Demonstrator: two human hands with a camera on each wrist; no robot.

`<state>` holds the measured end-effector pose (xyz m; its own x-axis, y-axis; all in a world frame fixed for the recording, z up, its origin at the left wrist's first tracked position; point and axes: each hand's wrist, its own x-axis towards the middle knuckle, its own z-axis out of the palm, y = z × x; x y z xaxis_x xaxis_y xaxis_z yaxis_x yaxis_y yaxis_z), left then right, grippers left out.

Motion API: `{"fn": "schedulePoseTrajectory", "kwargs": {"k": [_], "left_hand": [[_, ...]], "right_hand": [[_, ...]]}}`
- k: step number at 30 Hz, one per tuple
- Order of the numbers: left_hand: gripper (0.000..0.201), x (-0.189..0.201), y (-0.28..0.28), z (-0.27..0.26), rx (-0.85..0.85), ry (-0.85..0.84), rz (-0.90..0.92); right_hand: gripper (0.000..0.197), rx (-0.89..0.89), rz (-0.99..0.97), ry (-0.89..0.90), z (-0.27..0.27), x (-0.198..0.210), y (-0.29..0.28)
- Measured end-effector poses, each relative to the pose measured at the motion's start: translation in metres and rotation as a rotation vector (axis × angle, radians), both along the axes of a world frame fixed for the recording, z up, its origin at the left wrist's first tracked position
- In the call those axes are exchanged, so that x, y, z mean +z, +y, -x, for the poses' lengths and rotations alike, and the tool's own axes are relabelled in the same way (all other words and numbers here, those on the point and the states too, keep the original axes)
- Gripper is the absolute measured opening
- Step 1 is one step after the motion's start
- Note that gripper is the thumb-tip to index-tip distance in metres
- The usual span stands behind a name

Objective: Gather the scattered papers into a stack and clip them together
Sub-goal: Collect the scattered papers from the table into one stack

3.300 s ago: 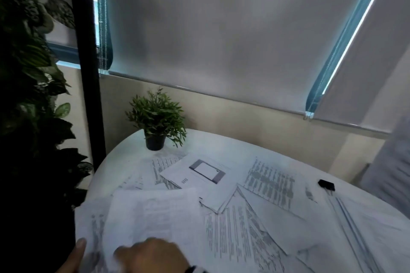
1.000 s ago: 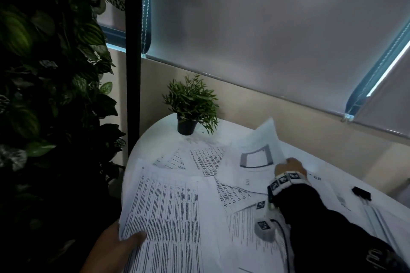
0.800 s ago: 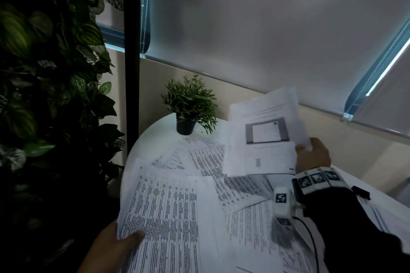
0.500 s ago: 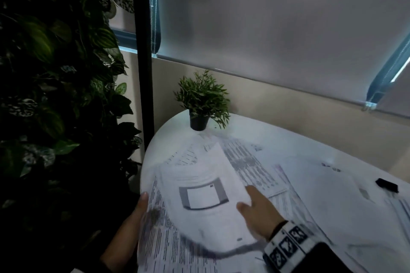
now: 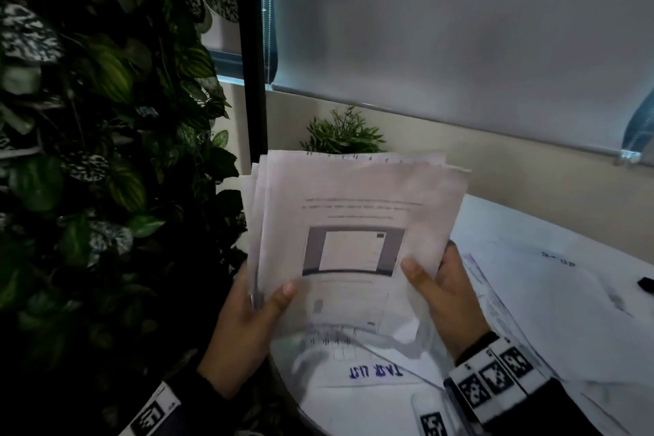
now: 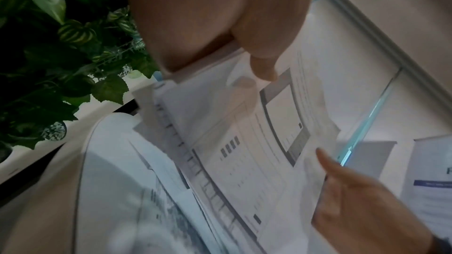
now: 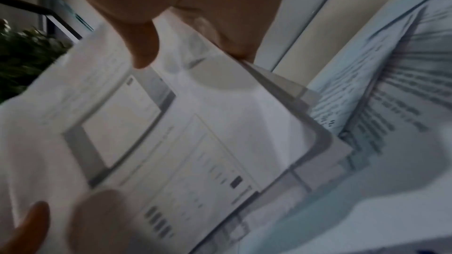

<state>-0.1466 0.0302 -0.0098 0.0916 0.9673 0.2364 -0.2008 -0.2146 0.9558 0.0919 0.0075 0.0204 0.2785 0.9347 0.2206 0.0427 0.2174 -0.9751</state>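
Paper stack (image 5: 357, 241) is held upright above the near table (image 5: 531, 223) edge. Left hand (image 5: 244, 322) grips its left side, thumb on the front sheet. Right hand (image 5: 449, 297) grips the right side likewise. Black clip (image 5: 646, 282), probably, lies far right among loose papers (image 5: 552, 294).

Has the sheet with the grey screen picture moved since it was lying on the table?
Yes. The sheet is now raised upright off the table, nearer the person, hiding the potted plant, held by both hands.
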Motion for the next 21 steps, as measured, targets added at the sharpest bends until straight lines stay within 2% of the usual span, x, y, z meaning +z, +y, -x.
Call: {"fn": "schedulePoseTrajectory", "kwargs": {"k": [3, 8, 11, 12, 16, 17, 19, 21], "left_hand": [[0.044, -0.003, -0.002, 0.002, 0.021, 0.001, -0.034], [0.055, -0.019, 0.0, 0.002, 0.001, -0.027, -0.003], [0.074, -0.022, 0.001, -0.002, 0.021, -0.011, -0.011], [0.074, -0.023, 0.002, -0.001, 0.042, 0.003, -0.018], [0.065, -0.029, 0.006, 0.001, 0.087, 0.053, -0.033], [0.055, -0.031, 0.005, -0.001, 0.094, 0.073, -0.034], [0.036, -0.037, 0.006, -0.003, 0.089, 0.064, -0.028], [0.035, -0.041, 0.009, -0.002, 0.07, 0.064, -0.025]], "right_hand": [[0.042, 0.019, -0.072, 0.094, 0.005, 0.0, -0.007], [0.045, 0.036, 0.0, 0.085, 0.012, -0.026, -0.014], [0.045, 0.039, 0.019, 0.101, 0.018, -0.031, -0.014], [0.044, 0.02, 0.018, 0.114, 0.017, -0.031, -0.013], [0.049, 0.024, 0.083, 0.112, 0.014, -0.032, -0.013], [0.05, 0.048, 0.13, 0.065, 0.014, -0.035, -0.012], [0.044, 0.083, 0.242, -0.019, 0.012, -0.042, -0.011], [0.034, 0.094, 0.33, -0.055, 0.004, -0.048, -0.011]]}}
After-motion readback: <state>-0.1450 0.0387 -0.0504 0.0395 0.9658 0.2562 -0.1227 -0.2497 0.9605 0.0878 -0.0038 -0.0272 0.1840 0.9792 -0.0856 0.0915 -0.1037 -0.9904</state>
